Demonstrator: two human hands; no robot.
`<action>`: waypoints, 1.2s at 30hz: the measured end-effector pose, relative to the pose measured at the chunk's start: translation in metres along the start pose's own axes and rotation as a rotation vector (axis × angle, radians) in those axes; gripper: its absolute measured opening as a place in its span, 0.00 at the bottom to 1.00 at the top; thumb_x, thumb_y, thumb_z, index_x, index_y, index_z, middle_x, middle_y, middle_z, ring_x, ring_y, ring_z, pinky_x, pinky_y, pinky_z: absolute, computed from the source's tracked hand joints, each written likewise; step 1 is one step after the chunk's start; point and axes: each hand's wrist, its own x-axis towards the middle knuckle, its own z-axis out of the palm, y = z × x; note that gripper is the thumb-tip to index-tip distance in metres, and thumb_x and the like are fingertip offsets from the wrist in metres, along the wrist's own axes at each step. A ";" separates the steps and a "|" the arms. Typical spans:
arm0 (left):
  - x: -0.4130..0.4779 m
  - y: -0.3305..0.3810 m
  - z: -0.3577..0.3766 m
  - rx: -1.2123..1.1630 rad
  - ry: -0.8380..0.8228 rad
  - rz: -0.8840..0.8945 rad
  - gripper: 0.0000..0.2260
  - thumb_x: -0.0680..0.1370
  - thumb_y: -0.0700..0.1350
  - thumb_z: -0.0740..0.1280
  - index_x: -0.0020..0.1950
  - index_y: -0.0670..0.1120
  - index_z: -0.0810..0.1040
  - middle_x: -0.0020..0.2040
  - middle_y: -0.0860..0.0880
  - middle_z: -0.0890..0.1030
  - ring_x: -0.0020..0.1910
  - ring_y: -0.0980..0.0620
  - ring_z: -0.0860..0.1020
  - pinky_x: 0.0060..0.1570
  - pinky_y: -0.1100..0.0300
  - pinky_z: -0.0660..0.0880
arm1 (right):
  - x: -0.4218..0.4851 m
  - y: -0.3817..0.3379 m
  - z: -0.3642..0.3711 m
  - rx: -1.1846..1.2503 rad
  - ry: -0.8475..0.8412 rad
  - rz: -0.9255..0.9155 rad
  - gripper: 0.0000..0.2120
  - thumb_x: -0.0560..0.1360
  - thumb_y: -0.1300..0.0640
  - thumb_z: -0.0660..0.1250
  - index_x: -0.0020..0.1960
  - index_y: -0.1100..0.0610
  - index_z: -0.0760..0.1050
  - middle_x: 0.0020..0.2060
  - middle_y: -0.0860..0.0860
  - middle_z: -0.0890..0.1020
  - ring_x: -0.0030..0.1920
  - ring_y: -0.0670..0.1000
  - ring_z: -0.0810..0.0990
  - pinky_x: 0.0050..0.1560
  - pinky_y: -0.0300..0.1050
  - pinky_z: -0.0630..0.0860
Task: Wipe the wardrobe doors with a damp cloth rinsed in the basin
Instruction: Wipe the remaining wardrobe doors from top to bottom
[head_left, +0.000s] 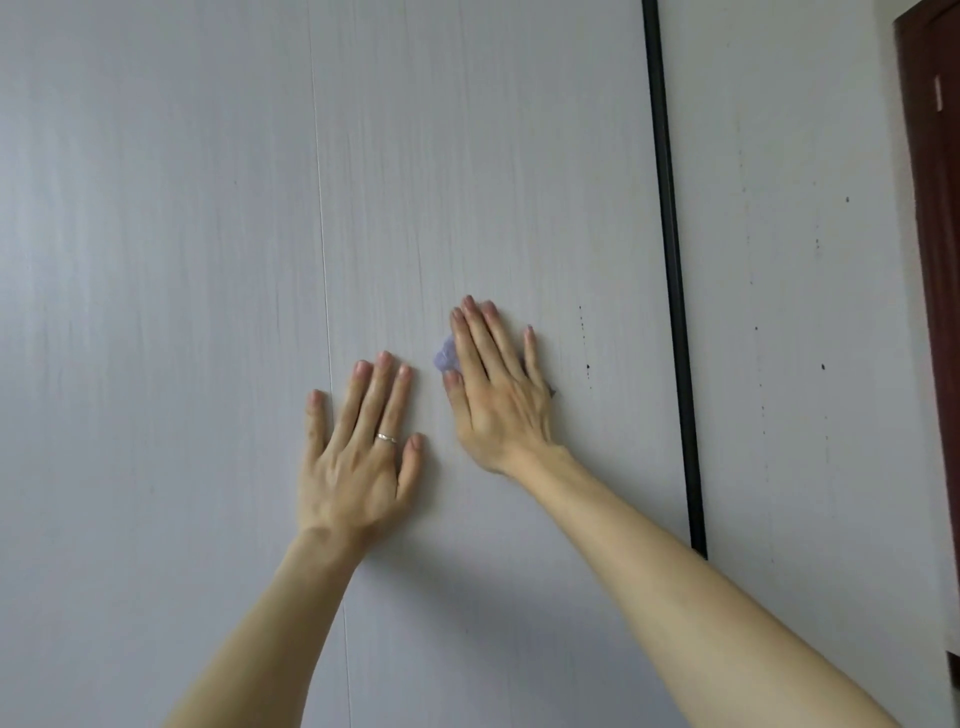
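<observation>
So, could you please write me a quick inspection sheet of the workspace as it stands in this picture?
Surface: pale grey wardrobe door, faint vertical streaks; thin seam on its left; small dark specks near its right edge.
Job's things: purple cloth pressed flat on the door, mostly hidden under the right hand; basin not in view.
Clutter: nothing seen.
Grippers: right hand flat over the cloth; left hand flat on the bare door, empty, wearing a ring.
Cables: nothing seen.
Surroundings: black vertical strip; speckled white panel beyond it; dark brown door frame far right.
</observation>
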 end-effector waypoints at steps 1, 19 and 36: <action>-0.001 0.000 0.000 -0.001 0.002 0.002 0.29 0.81 0.54 0.52 0.82 0.46 0.56 0.82 0.48 0.56 0.81 0.50 0.53 0.76 0.39 0.48 | 0.014 0.009 -0.004 -0.011 0.000 -0.037 0.28 0.83 0.49 0.47 0.80 0.58 0.55 0.80 0.51 0.56 0.80 0.49 0.50 0.79 0.57 0.41; 0.000 0.002 -0.001 0.041 -0.014 -0.017 0.30 0.81 0.55 0.52 0.83 0.47 0.54 0.83 0.50 0.53 0.81 0.51 0.50 0.77 0.41 0.46 | 0.061 0.102 -0.036 -0.064 0.016 0.167 0.28 0.84 0.46 0.42 0.82 0.53 0.47 0.81 0.49 0.48 0.80 0.47 0.45 0.79 0.58 0.44; 0.000 0.003 0.001 0.022 -0.023 -0.034 0.31 0.81 0.55 0.52 0.83 0.48 0.51 0.83 0.51 0.51 0.82 0.53 0.47 0.78 0.41 0.44 | -0.033 0.100 -0.013 0.050 0.169 0.412 0.28 0.83 0.47 0.43 0.81 0.57 0.52 0.81 0.51 0.53 0.81 0.49 0.48 0.79 0.59 0.47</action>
